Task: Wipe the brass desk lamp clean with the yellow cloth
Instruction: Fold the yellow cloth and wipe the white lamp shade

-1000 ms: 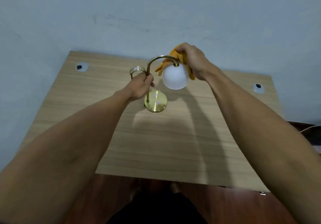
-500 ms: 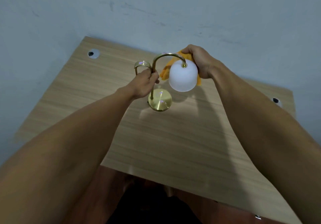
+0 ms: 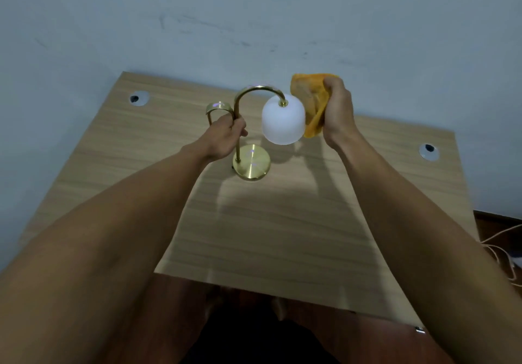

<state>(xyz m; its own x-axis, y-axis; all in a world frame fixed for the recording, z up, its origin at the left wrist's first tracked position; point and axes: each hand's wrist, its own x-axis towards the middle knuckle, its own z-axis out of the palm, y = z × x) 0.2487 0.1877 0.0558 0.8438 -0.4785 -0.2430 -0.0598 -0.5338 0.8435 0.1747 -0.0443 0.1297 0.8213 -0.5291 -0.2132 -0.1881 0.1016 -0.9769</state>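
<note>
Two bare hands over a light wood-grain desk (image 3: 282,236) set against a pale blue wall (image 3: 254,18). Left hand (image 3: 223,137) clenched around the upright stem of the brass desk lamp (image 3: 238,126), below its arched neck. Lamp's round brass base (image 3: 251,165) sits on the desk near the back, middle. White frosted dome shade (image 3: 283,122) hangs from the arch. Right hand (image 3: 337,112) fisted on a bunched yellow cloth (image 3: 309,100), just right of the shade; cloth-shade contact unclear. Round grommet holes at back left (image 3: 139,98) and right (image 3: 428,151).
</note>
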